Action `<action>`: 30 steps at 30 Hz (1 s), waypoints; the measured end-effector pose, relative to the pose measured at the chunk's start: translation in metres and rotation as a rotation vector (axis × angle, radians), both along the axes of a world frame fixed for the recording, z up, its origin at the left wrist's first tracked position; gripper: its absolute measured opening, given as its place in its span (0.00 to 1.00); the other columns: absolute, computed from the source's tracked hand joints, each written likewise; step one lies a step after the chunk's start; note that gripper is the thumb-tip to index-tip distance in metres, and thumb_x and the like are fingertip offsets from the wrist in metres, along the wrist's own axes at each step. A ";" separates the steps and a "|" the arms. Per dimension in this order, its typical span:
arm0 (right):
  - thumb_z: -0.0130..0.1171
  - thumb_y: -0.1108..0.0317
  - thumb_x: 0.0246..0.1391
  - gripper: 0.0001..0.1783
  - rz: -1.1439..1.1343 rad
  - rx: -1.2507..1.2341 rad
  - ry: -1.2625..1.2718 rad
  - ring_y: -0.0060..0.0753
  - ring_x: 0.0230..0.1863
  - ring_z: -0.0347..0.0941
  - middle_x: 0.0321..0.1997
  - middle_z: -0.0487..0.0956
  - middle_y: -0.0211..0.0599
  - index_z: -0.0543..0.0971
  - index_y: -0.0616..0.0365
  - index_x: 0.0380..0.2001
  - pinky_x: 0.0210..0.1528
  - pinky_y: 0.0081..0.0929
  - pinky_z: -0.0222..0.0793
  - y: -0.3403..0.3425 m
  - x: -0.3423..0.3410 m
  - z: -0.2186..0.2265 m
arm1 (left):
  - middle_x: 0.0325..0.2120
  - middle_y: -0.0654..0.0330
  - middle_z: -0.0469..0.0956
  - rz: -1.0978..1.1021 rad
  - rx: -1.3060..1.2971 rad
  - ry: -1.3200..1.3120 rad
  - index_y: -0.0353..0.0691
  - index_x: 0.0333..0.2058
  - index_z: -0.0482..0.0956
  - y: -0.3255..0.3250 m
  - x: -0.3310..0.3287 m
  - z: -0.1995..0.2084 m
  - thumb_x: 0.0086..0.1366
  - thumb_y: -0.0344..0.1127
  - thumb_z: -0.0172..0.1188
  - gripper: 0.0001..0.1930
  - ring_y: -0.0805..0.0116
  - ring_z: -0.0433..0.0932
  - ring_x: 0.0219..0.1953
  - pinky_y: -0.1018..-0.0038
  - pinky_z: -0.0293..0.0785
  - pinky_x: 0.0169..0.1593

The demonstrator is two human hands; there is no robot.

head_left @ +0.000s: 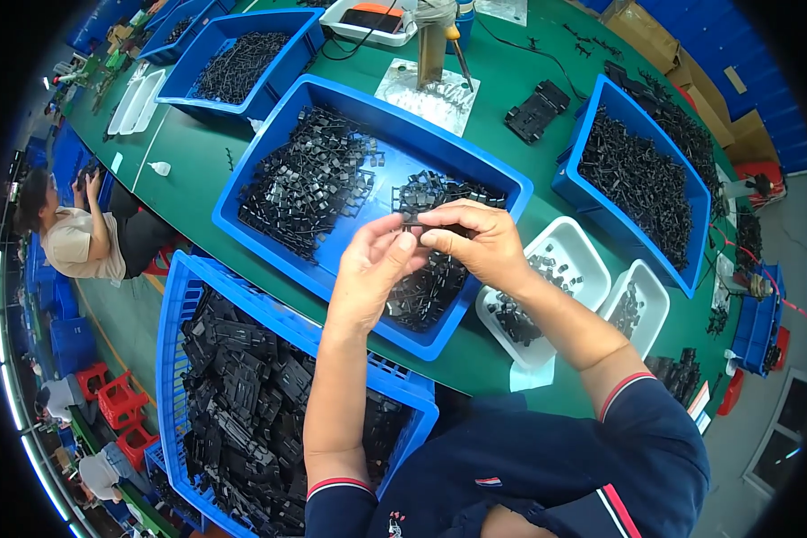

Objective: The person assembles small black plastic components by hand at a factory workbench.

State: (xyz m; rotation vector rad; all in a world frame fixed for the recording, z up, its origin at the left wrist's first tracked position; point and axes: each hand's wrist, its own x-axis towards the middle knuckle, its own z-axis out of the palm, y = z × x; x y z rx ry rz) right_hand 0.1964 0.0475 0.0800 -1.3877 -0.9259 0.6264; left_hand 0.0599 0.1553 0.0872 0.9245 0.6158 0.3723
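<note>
Head view: your left hand (372, 269) and right hand (482, 240) are nearly closed, thumbs and fingertips pinching a small black part (412, 224) above the blue tray (381, 184) on the green counter (193, 157). Your fingers hide most of it, so its shape is hard to make out. Your left forearm (336, 394) covers some of the blue crate (171, 345). The emblem (394, 524) on your shirt (529, 457) is too small to read.
</note>
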 end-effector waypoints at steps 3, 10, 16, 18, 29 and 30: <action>0.63 0.73 0.45 0.10 0.022 -0.019 -0.083 0.26 0.37 0.76 0.33 0.80 0.36 0.82 0.58 0.35 0.39 0.22 0.72 -0.002 -0.001 0.005 | 0.35 0.53 0.77 -0.214 0.006 0.049 0.28 0.45 0.69 0.004 0.002 0.008 0.63 0.40 0.56 0.20 0.68 0.78 0.37 0.76 0.77 0.41; 0.69 0.70 0.41 0.22 0.211 -0.065 -0.216 0.27 0.42 0.73 0.41 0.77 0.37 0.78 0.58 0.43 0.43 0.24 0.70 -0.008 0.014 0.015 | 0.24 0.59 0.78 -0.414 0.039 0.186 0.31 0.34 0.77 0.015 -0.001 0.010 0.64 0.37 0.56 0.12 0.75 0.78 0.26 0.82 0.75 0.31; 0.67 0.60 0.45 0.26 0.393 -0.278 -0.095 0.27 0.40 0.72 0.40 0.75 0.36 0.73 0.61 0.46 0.42 0.25 0.69 -0.011 0.023 0.024 | 0.20 0.65 0.76 -0.426 0.303 0.287 0.34 0.35 0.77 0.004 0.001 0.021 0.65 0.37 0.52 0.11 0.81 0.73 0.21 0.84 0.70 0.26; 0.62 0.53 0.50 0.24 0.482 -0.327 0.035 0.28 0.36 0.73 0.35 0.78 0.37 0.74 0.63 0.41 0.40 0.26 0.70 -0.012 0.022 0.023 | 0.20 0.65 0.75 -0.478 0.384 0.311 0.35 0.30 0.75 -0.001 0.000 0.019 0.66 0.37 0.49 0.12 0.82 0.70 0.21 0.82 0.68 0.25; 0.49 0.52 0.59 0.21 1.179 -0.320 -0.136 0.54 0.21 0.67 0.18 0.70 0.47 0.71 0.61 0.27 0.21 0.39 0.61 -0.053 0.006 0.105 | 0.20 0.62 0.72 -1.121 0.401 0.177 0.37 0.28 0.70 -0.039 -0.041 0.087 0.69 0.40 0.42 0.15 0.72 0.72 0.22 0.76 0.69 0.28; 0.49 0.53 0.59 0.19 1.264 -0.317 -0.208 0.55 0.21 0.67 0.18 0.71 0.47 0.71 0.60 0.29 0.21 0.40 0.61 -0.061 0.007 0.112 | 0.18 0.60 0.72 -1.206 0.403 0.066 0.38 0.28 0.70 -0.043 -0.049 0.098 0.69 0.41 0.41 0.16 0.70 0.72 0.21 0.73 0.69 0.27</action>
